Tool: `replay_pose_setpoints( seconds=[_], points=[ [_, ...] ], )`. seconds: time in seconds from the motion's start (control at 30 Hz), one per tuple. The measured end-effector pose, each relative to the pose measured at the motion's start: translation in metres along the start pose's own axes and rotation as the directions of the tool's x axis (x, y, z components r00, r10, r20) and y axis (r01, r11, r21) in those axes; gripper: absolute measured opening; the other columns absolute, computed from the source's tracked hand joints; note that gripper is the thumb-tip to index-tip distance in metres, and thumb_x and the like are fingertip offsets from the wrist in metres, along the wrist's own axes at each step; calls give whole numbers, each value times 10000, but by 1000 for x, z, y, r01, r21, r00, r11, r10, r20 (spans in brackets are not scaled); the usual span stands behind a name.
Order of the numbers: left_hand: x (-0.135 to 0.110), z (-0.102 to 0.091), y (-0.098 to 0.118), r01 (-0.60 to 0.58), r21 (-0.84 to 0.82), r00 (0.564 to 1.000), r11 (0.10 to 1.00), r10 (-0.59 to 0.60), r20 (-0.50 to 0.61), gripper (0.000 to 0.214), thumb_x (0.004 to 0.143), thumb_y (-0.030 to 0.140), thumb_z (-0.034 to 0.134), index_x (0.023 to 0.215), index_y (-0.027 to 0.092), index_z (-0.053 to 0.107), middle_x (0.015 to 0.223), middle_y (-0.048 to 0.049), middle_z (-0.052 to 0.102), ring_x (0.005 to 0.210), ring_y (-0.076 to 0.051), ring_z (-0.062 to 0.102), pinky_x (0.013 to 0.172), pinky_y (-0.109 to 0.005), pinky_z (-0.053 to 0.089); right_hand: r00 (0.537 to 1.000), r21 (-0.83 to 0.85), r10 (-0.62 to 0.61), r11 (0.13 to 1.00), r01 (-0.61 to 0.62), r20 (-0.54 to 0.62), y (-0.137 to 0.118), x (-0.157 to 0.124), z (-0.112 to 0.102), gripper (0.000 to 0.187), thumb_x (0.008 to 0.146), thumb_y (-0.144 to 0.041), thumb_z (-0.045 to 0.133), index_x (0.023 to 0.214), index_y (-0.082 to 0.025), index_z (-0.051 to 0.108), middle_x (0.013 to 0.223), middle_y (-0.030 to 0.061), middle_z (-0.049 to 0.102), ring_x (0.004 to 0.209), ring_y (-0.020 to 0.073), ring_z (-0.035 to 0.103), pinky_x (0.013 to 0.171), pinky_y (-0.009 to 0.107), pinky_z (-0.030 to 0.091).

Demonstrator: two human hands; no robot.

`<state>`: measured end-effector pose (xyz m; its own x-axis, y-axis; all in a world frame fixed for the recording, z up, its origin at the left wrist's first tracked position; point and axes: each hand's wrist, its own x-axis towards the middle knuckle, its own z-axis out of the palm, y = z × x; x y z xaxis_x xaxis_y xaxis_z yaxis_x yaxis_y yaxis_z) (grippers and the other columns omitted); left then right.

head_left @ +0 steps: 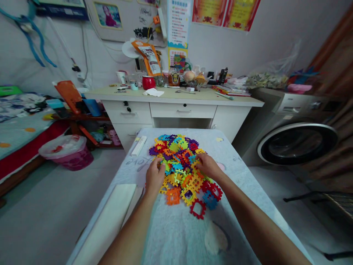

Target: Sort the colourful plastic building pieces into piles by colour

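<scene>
A heap of colourful plastic interlocking building pieces (179,158) is spread on the cloth-covered table. They are flat squares with toothed edges, some with window-like openings. My left hand (155,176) is at the heap's left edge, fingers curled in towards the thumb beside a yellow-green piece (166,165). On the right side, my right hand (209,165) reaches over the heap with bent fingers down among the pieces. Whatever either hand grips is hidden by the fingers. Nearest me lie an orange window piece (173,196), a red frame piece (198,209) and a blue piece (210,200).
A white strip-shaped object (139,145) lies left of the heap, and a long white panel (110,221) along the table's left side. Behind stands a white desk (182,96) with jars and a red cup (149,82). A washing machine (289,125) stands right, a pink basket (71,158) left.
</scene>
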<state>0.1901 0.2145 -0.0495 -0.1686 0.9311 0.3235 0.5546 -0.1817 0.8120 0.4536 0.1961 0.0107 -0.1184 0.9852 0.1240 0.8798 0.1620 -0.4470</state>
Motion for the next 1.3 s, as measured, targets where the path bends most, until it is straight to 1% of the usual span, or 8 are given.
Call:
replay_pose_setpoints(
  seconds=[0.17,0.27,0.37,0.57,0.77,0.87,1.03,1.3],
  points=[
    [6,-19,2,-110,174,991,979,120,-53,330,895,385,421,1065,183,619,1104,-110,680,1096,-254,612,1000,-416,458,993,340,119,933,-119,20,25,-7,-4,111,718,-212,653,816,-177,612,639,-39,539,596,110,480,569,232,339],
    [11,-20,-5,-83,286,994,955,100,-45,376,894,395,408,1091,152,617,1111,-141,674,1105,-285,605,1006,-447,449,977,624,207,756,-196,56,44,-12,-14,186,704,-332,658,785,-186,577,595,-47,531,527,96,454,496,218,326],
    [12,-15,-13,-32,326,999,945,29,12,439,900,417,393,1169,135,595,1147,-161,671,1117,-291,610,1000,-451,457,941,748,337,622,-231,11,66,-14,-22,258,661,-387,680,787,-189,574,583,-47,538,491,89,453,445,204,326],
    [13,-9,-18,-51,298,998,953,40,45,435,909,431,379,1189,171,587,1204,-129,663,1146,-264,608,1010,-409,455,766,783,616,562,-266,-183,110,9,-26,184,653,-271,675,772,-183,566,548,-43,535,456,92,479,401,194,362],
    [15,-11,-19,-129,367,991,921,108,78,389,908,361,371,1158,171,601,1175,-126,674,1118,-253,614,975,-382,468,612,770,746,544,-334,-261,136,56,-27,165,648,-134,655,788,-171,575,556,-36,555,482,108,549,439,201,457],
    [12,-15,-13,-215,508,975,834,153,161,342,874,273,411,1124,191,629,1134,-114,695,1043,-251,636,913,-379,479,573,757,769,546,-359,-284,143,75,-25,173,658,-116,642,820,-159,598,519,-46,533,473,110,545,437,191,455],
    [8,-24,-4,-213,647,974,733,106,200,294,859,292,458,1054,225,668,1072,-100,714,940,-276,643,842,-416,481,530,722,785,565,-400,-320,152,96,-21,289,665,-117,639,953,-104,647,503,-43,533,463,111,534,434,186,445],
    [18,-14,-22,-155,340,975,928,88,205,383,831,276,435,1140,194,646,1167,-104,652,1062,-231,631,950,-354,491,557,616,753,633,-469,-350,160,93,-23,392,639,-110,640,1027,-70,676,663,45,658,598,149,612,521,206,468]
  ],
)
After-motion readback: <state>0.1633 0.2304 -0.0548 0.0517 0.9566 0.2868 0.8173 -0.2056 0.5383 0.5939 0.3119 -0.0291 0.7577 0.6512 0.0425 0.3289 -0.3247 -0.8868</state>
